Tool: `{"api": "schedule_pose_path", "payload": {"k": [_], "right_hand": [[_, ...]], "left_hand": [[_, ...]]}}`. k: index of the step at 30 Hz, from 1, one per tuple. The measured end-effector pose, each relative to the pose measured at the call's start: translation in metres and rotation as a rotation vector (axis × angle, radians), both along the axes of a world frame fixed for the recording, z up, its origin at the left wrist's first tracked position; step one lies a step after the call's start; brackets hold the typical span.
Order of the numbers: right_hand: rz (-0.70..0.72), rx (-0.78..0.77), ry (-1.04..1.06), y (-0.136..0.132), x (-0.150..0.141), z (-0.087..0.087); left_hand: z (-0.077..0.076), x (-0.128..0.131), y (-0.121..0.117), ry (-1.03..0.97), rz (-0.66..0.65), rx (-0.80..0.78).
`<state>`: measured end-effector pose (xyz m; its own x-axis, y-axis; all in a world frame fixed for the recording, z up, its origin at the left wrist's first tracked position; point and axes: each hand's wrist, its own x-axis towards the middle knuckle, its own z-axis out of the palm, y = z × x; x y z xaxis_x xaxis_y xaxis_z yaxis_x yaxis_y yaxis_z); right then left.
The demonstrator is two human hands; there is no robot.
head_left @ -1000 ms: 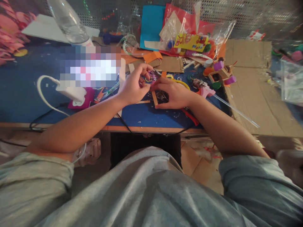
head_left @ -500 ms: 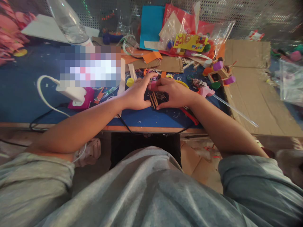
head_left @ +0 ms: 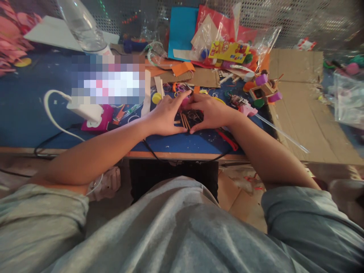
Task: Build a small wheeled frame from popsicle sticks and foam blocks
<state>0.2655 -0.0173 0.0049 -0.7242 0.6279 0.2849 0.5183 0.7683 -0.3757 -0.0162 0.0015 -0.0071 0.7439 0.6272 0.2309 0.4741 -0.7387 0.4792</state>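
Several thin wooden sticks (head_left: 185,121) lie side by side between my two hands, their near ends at my thumbs. My left hand (head_left: 165,116) is open, index finger stretched forward and thumb tip beside the near ends of the sticks. My right hand (head_left: 214,110) curves over from the other side. Its thumb is at the near ends and its fingers are bent near the far ends. A pink piece (head_left: 185,101) shows at the right fingertips; whether it is held is unclear. Another short stick (head_left: 177,122) lies crosswise by my left hand.
Red-handled tool (head_left: 227,139) lies beside my right wrist. Yellow lid (head_left: 156,98), a small wooden model (head_left: 263,90) and a pink glue gun (head_left: 248,110) with a clear stick surround the hands. White charger (head_left: 85,110), bottle (head_left: 85,30) and cardboard (head_left: 301,102) flank them.
My left thumb has moved right and slightly nearer, closer to my right thumb. The sticks show closer together, and a crosswise stick has come into view.
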Motion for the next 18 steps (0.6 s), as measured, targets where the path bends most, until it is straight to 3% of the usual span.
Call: {"api": "schedule_pose_path", "payload": {"k": [6, 11, 15, 18], "right_hand": [[-0.128, 0.017, 0.093, -0.002, -0.001, 0.012], [-0.552, -0.048, -0.080, -0.012, 0.004, 0.056], [-0.668, -0.077, -0.391, -0.028, 0.017, 0.094], [-0.763, -0.098, -0.552, -0.045, 0.034, 0.113]], "left_hand": [[0.006, 0.002, -0.005, -0.002, 0.029, 0.019], [0.011, 0.003, -0.006, -0.099, 0.021, 0.035], [0.015, 0.004, -0.007, -0.239, -0.001, 0.054], [0.020, 0.004, -0.007, -0.295, -0.005, 0.094]]}}
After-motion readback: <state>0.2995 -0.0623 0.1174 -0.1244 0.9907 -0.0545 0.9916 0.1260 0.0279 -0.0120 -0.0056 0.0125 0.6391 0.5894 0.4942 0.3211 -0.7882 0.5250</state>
